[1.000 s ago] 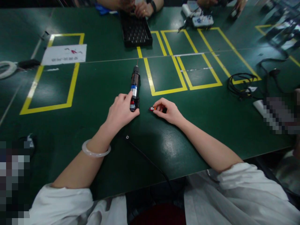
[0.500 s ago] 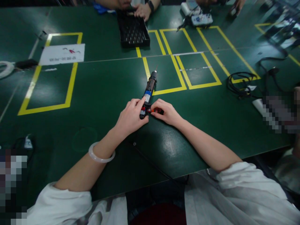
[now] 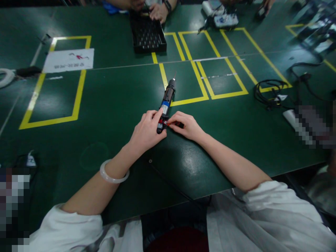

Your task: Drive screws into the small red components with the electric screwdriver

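An electric screwdriver (image 3: 168,92) with a thin bit at its far end lies slanted on the green table. Its rear housing looks uncovered, showing a silver and blue motor (image 3: 165,107) and small red parts. My left hand (image 3: 147,132) is wrapped round the rear from the left, with the thumb and a fingertip against it. From the right, my right hand (image 3: 187,125) pinches a small red-orange piece, seemingly a wire, beside the rear end. The fingertips hide most of that piece.
Across the table (image 3: 115,94), another person's hands (image 3: 159,13) are at a black tray (image 3: 149,35). A white sheet (image 3: 68,60) lies left and a coiled black cable (image 3: 270,91) right. Yellow tape outlines mark the surface. A dark cord (image 3: 170,183) runs to the near edge.
My right fingertips have shifted slightly left, closer to the screwdriver's rear. My left hand and the screwdriver stay about where they were.
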Tool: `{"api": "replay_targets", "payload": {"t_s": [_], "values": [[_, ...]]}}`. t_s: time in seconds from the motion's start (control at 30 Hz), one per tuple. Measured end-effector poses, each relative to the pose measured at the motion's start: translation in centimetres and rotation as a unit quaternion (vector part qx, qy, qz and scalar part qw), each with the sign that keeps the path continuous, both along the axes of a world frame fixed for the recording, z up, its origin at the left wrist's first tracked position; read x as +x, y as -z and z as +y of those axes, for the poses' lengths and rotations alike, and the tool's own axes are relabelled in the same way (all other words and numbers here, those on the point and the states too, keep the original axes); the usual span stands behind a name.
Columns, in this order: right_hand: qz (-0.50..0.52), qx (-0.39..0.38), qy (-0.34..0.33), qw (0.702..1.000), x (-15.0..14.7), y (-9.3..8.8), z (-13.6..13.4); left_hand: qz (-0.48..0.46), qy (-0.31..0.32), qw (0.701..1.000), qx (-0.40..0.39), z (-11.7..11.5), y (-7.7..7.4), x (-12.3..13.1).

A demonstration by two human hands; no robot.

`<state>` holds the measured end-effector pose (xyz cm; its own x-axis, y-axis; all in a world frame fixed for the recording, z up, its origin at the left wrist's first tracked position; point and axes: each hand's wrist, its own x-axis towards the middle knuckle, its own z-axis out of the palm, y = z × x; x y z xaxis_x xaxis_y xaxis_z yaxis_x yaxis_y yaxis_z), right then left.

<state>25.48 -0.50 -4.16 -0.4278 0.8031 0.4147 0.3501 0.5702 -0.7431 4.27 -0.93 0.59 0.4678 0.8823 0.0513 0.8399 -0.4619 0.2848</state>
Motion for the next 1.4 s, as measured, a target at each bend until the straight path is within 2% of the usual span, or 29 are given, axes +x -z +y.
{"api": "replay_targets", "payload": {"t_s": [0.27, 0.5, 0.9, 1.03, 1.13, 1.4], "values": [[-0.016, 0.013, -0.002, 1.0, -0.1, -0.3, -0.1, 0.011, -0.006, 1.0, 0.025, -0.4, 0.1, 0.3], [0.016, -0.04, 0.009, 0.999, -0.2, -0.5, -0.2, 0.019, -0.031, 0.998, 0.055, -0.5, 0.5, 0.7], [0.05, -0.092, 0.022, 0.994, 0.2, -0.1, 0.3, 0.067, -0.045, 0.996, 0.048, -0.3, -0.4, 0.5], [0.048, -0.099, 0.03, 0.993, 0.2, -0.1, 0.4, 0.095, -0.058, 0.993, 0.043, 0.2, -0.6, -1.3], [0.047, -0.1, 0.029, 0.993, 0.2, -0.1, 0.3, 0.106, -0.103, 0.989, 0.025, 0.8, -1.0, -3.5], [0.041, -0.106, 0.023, 0.993, 0.2, -0.2, 0.3, 0.112, -0.251, 0.961, -0.021, 3.6, -1.7, -12.4]]}}
